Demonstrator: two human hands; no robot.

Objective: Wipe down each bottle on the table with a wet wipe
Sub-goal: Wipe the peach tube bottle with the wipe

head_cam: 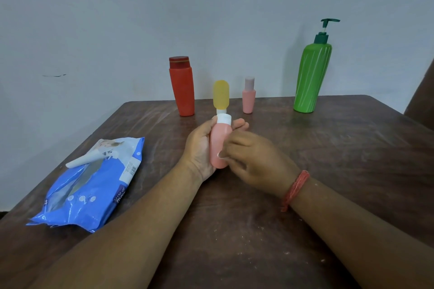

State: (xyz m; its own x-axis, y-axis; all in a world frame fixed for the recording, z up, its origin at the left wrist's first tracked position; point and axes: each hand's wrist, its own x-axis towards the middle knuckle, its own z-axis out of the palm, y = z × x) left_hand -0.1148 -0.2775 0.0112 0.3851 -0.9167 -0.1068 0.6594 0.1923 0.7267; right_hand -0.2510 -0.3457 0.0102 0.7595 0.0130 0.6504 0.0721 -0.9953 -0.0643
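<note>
- Pink bottle (pixel 219 145), white-capped, lies cradled in the left hand (pixel 199 148), in front of the yellow bottle (pixel 221 95).
- Right hand (pixel 249 159) seemingly pinches a wipe (pixel 222 156) against it.
- Rotate the bottle while rubbing, covering cap and base.

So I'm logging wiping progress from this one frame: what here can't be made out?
Head view only:
- Wet wipe: just a white scrap shows; the right hand hides the rest.
- Pink bottle: its left side is covered by the left hand.
- Wipe pack: print too small and angled to read.
- Dark shape: cut off at right edge.
</note>
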